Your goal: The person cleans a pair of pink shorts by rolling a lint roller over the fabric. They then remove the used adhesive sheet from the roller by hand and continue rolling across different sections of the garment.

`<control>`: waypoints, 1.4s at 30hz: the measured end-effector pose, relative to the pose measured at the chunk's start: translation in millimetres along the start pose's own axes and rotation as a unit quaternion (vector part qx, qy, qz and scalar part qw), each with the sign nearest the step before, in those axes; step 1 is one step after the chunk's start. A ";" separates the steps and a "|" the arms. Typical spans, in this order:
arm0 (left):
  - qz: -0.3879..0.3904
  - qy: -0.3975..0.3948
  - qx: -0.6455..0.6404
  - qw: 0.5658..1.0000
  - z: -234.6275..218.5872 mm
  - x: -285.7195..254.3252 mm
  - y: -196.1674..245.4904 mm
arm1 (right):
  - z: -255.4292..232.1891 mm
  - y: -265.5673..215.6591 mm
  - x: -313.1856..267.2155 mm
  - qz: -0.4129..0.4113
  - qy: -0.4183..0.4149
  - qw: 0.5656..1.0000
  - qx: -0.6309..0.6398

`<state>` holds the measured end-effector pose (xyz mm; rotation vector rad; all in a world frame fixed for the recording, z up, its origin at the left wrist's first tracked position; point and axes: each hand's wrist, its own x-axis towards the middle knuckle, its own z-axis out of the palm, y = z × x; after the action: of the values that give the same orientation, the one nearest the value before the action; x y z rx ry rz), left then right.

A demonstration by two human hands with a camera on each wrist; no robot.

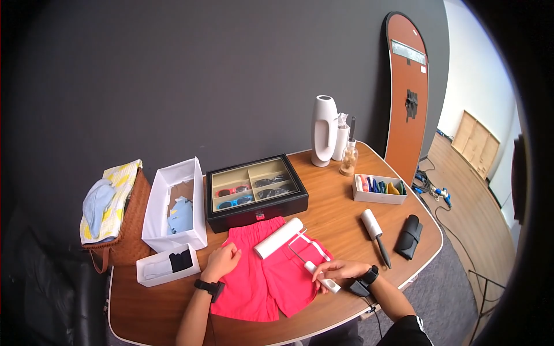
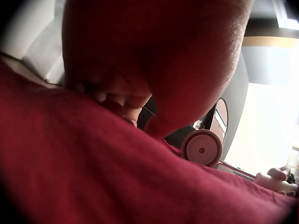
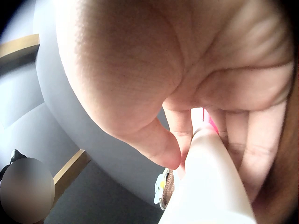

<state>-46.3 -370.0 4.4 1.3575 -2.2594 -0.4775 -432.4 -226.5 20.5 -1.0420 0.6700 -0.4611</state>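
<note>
Bright pink shorts [image 1: 245, 288] lie spread on the wooden table, waistband toward the back. My left hand [image 1: 222, 260] rests on their left side, fingers loosely curled against the cloth; the shorts [image 2: 93, 163] fill the lower left wrist view. A lint roller [image 1: 279, 237] with a wide white roll and wire frame lies across the right part of the shorts. Its white handle [image 3: 205, 177] is held by my right hand [image 1: 345, 270], thumb on one side and fingers on the other. The roll's round end [image 2: 202, 148] shows beyond the left thumb.
Behind the shorts stands a black glasses case [image 1: 257, 199]. White boxes [image 1: 173, 202] and a wicker basket [image 1: 130, 225] are at left. A smaller roller [image 1: 372, 225], black pouch [image 1: 408, 236] and box of rolled items [image 1: 379, 197] lie right; a white vase [image 1: 324, 132] stands behind.
</note>
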 end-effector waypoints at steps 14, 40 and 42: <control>0.011 0.012 0.007 1.000 3.1 0.6 -3.0 | 0.3 1.0 -0.7 0.003 0.012 1.000 0.000; -0.014 -0.024 -0.008 1.000 -3.4 3.8 7.1 | -1.2 -0.1 2.4 -0.015 0.003 1.000 0.003; -0.008 -0.016 -0.009 1.000 -2.6 3.5 6.0 | -0.7 -1.6 2.1 -0.014 0.004 1.000 -0.011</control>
<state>-50.7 -370.5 10.4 1.3698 -2.2663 -0.5263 -431.4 -229.0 21.1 -1.0721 0.6692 -0.4836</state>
